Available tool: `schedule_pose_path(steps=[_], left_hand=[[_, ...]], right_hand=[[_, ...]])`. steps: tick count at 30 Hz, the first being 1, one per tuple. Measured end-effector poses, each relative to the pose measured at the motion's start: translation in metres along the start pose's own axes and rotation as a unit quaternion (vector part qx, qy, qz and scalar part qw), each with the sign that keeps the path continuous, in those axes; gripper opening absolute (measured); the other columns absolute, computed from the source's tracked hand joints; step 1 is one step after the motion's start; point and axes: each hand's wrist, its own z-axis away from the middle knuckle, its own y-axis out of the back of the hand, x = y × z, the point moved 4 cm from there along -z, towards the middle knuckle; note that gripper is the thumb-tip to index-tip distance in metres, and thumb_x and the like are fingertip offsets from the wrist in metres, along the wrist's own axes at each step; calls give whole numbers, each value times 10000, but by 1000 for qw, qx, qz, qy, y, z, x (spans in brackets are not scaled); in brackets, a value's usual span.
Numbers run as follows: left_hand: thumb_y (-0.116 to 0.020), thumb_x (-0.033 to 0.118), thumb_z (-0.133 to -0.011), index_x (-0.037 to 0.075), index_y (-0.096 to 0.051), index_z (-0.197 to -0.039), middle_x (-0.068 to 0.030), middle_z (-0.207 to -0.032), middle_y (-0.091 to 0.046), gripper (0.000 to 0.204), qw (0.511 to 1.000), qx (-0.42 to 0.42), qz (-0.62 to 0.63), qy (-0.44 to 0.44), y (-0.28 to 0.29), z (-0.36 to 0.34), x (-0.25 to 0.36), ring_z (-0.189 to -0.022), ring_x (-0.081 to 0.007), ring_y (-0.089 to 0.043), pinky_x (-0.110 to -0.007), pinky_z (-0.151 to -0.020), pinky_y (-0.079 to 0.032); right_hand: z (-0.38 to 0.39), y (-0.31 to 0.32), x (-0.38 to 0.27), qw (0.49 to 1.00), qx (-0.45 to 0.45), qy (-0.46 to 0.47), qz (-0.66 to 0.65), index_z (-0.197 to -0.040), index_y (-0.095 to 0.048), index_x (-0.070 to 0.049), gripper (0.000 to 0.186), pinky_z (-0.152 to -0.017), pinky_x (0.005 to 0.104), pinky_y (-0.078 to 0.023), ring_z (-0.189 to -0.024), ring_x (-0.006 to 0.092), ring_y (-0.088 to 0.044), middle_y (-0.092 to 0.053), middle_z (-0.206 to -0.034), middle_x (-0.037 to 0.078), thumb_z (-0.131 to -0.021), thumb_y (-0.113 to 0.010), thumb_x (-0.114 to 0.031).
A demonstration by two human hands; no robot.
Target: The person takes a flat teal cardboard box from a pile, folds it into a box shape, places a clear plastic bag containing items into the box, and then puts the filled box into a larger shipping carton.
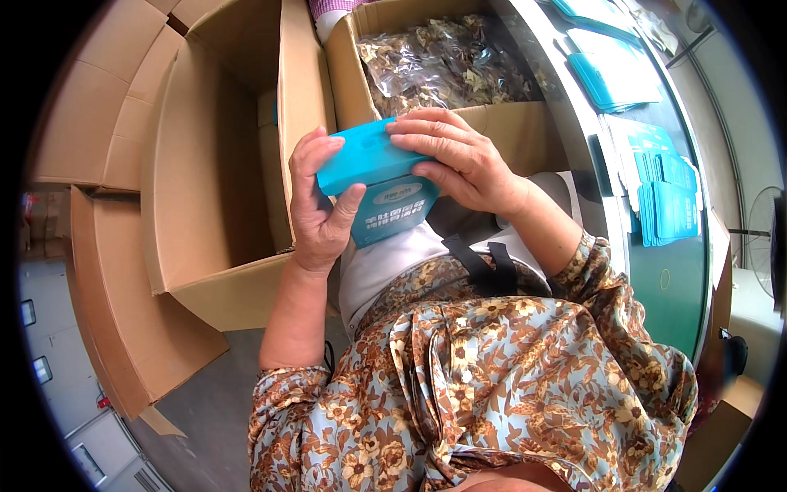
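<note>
I hold a teal printed box point(385, 215) upright above my lap, its top face tilted toward the far side. My left hand point(321, 197) grips the box's left side, fingers curled at the top corner and thumb along the near edge. My right hand point(459, 160) is closed over the right side of the top flap, fingertips pressed on it and thumb just beneath. Behind the box is an open cardboard carton point(502, 129) holding clear bags of dried brownish pieces point(443, 61). To its left stands a large open carton point(197, 164) with little visible inside.
A long table with a green top point(664, 303) runs along my right, bearing stacks of flat teal cartons point(611, 82). A standing fan point(766, 238) is beyond it. More cardboard point(98, 90) lies at the left. A bit of purple checked sleeve point(326, 6) shows at the top.
</note>
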Motion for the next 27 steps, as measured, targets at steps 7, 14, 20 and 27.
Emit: schedule_pose_path(steps=[7, 14, 20, 27], left_hand=[[-716, 178, -904, 72, -557, -1252, -126, -1308, -546, 397, 1000, 0, -6, -8, 0, 2, -4, -1324, -320, -446, -464, -1128, -335], [-770, 153, -856, 60, -482, -1382, -154, -1417, -466, 607, 1000, -3, 19, 16, 1, 6, -10, -1338, -279, -432, -429, -1118, -362], [-783, 134, -843, 52, -403, -1454, -177, -1522, -380, 724, 997, 23, 76, 21, 1, 13, -12, -1352, -270, -428, -413, -1126, -365], [-795, 132, -832, 63, -399, -1460, -190, -1549, -346, 746, 987, 3, 158, 37, 1, 16, -19, -1389, -276, -403, -433, -1153, -350]], right_hand=[[3, -5, 6, 999, 35, -12, -26, -1165, -708, -68, 327, -969, 431, -505, -1129, 337, -598, -668, -1200, 137, -838, -728, -65], [3, -2, 6, 999, 26, -12, -25, -1171, -706, -75, 332, -963, 431, -506, -1159, 338, -598, -665, -1219, 141, -842, -711, -29], [1, -2, 8, 999, 34, -10, -24, -1187, -702, -81, 343, -960, 434, -510, -1144, 341, -613, -671, -1214, 133, -849, -702, -26], [9, 1, 13, 1000, 11, -18, -5, -1193, -704, -90, 340, -1007, 441, -489, -1191, 350, -597, -664, -1241, 135, -856, -701, -41]])
